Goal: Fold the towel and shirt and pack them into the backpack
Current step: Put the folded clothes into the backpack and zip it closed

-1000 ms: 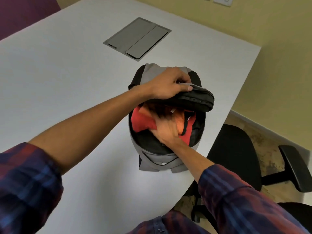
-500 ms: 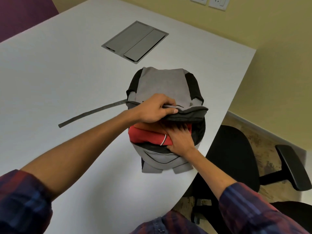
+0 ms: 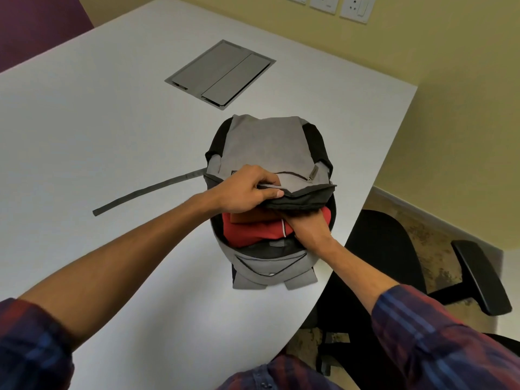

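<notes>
A grey and black backpack (image 3: 267,147) lies on the white table (image 3: 98,122) near its right edge, its main compartment open toward me. Inside sit a folded red shirt (image 3: 250,232) with a white stripe and, on top of it, a folded orange-brown towel (image 3: 249,217). My left hand (image 3: 242,190) grips the edge of the backpack's front flap and holds it over the opening. My right hand (image 3: 305,225) reaches into the compartment at the right of the clothes; its fingers are hidden under the flap.
A grey strap (image 3: 146,191) of the backpack trails left across the table. A grey cable hatch (image 3: 221,73) is set into the tabletop behind. A black office chair (image 3: 394,249) stands at the right beside the table's curved edge. Wall sockets (image 3: 357,7) sit on the yellow wall.
The flap has come down lower over the opening with my left hand. My right hand has slid deeper under the flap, and the clothes lie flatter inside.
</notes>
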The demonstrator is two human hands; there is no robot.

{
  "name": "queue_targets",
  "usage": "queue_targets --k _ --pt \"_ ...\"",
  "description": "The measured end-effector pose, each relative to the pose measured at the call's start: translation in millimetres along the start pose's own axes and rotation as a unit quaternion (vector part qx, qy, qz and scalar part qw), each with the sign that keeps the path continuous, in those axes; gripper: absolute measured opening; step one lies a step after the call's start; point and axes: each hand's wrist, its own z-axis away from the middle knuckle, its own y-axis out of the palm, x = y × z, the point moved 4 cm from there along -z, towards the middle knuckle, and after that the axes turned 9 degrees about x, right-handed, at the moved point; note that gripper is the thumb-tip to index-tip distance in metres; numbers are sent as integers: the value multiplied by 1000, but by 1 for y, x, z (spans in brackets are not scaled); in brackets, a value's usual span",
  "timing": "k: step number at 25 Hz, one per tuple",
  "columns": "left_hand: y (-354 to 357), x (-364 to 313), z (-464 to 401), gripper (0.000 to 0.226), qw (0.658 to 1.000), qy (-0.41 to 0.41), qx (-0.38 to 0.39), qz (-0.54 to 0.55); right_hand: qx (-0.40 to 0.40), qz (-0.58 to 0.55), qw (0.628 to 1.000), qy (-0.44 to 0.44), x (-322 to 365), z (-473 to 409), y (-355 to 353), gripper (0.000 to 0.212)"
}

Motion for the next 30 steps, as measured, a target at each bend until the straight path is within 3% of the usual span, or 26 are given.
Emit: queue_targets --k 2,4,7,10,12,15,17,18,20,22,25,27,30 --pt "8 0 5 22 1000 1 11 7 44 125 990 -55 -3 13 15 81" --pt "22 3 12 22 1000 4 26 5 126 106 986 -27 0 19 20 86" --pt "48 16 28 27 1000 -10 21 3 105 -84 991 -8 12 26 5 52" --pt "70 28 50 43 999 -33 -28 33 -12 -236 972 7 11 38 -11 18" --pt "72 40 59 44 993 -60 -79 71 -65 -306 944 106 -3 51 -11 28" --pt "61 65 74 40 967 -134 -208 63 -146 -387 845 339 -27 65 -18 41" --pt "57 81 86 26 934 -202 -294 25 -205 -387 809 393 -34 70 -33 50" --pt "57 86 91 22 914 -241 -325 18 -216 -378 811 391 -34 71 -43 53" --pt "63 97 99 51 877 -328 -343 72 -179 -334 842 384 -28 65 -53 55" --pt "74 106 100 69 837 -371 -330 231 -72 -295 868 392 -19 57 -51 62" --pt "96 110 99 41 737 -329 -290 515 55 -301 867 392 -15 54 -38 55" --pt "103 112 101 36 688 -280 -280 609 61 -372 842 386 -17 60 -33 47" --pt "104 110 101 42 648 -205 -272 682 12 -566 731 380 -24 73 -28 45"
